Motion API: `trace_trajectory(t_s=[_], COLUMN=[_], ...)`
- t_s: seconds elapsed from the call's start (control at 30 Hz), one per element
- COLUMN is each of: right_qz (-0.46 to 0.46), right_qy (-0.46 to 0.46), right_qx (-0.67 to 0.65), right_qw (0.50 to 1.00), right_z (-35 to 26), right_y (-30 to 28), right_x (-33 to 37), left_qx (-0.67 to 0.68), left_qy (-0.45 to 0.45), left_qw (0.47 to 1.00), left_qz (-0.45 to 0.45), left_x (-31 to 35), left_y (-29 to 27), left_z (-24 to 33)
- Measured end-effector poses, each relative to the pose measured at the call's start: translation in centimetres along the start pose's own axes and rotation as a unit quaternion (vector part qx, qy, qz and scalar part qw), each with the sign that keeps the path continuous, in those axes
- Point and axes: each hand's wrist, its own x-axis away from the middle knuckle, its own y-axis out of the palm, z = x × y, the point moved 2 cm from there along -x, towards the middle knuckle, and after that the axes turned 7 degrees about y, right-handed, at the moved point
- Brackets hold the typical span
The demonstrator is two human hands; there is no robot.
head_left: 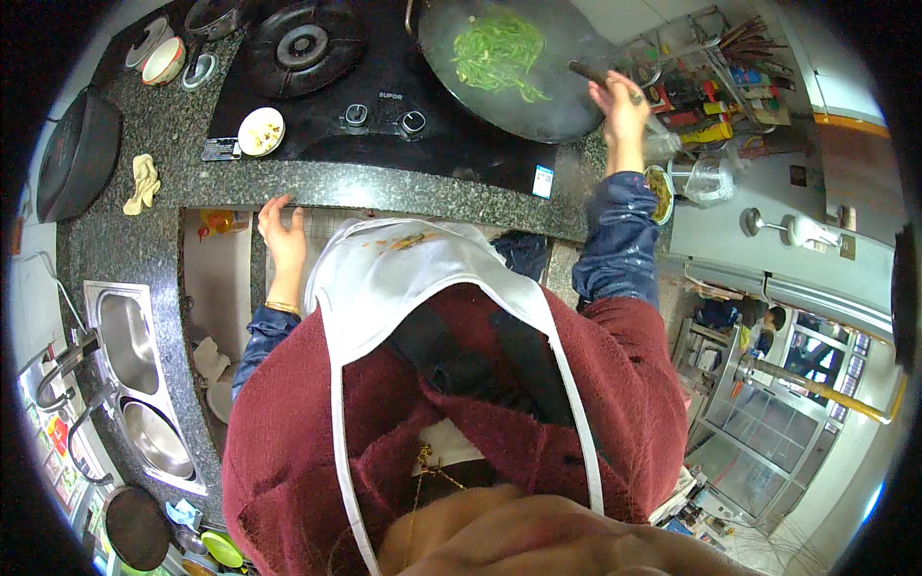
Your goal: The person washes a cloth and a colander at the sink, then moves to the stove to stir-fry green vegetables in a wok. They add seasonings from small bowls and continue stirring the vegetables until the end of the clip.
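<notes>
Green vegetable strips [499, 50] lie in a large, steaming wok [567, 110] on the right burner. My right hand [622, 110] is at the wok's right rim, fingers wrapped round a dark brown handle [588, 72] that points in over the wok. What the handle belongs to is not clear through the steam. My left hand [281, 235] holds nothing, its fingers stretched out by the counter's front edge. Beyond it, a small white bowl [261, 132] with pale chopped bits stands on the black gas stove [327, 149].
At the back left is a bare burner [302, 46], near a red-rimmed bowl [163, 61]. A crumpled cloth [142, 184] lies on the granite counter [158, 230]. Further left is a double sink [130, 341]. On the right are a bowl of greenish food [661, 195] and a bottle rack [720, 86].
</notes>
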Motion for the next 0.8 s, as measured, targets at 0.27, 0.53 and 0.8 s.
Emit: trace_trajectory(t_s=[0.27, 0.53, 0.8], right_qz=[0.106, -0.025, -0.261], right_qy=[0.035, 0.057, -0.341], right_qx=[0.299, -0.023, 0.544], right_qw=[0.948, 0.998, 0.721], right_z=[-8.6, 3.7, -6.5], right_y=[-4.1, 0.4, 5.8], right_x=[-1.3, 0.5, 13.0], left_qx=[0.038, 0.149, 0.406], left_qy=[-0.017, -0.165, -0.408], left_qw=[0.999, 0.972, 0.811], left_qz=[0.000, 0.076, 0.101], left_x=[-0.5, -3.5, -12.0], left_y=[0.4, 2.2, 1.5], left_z=[-1.5, -5.5, -3.4])
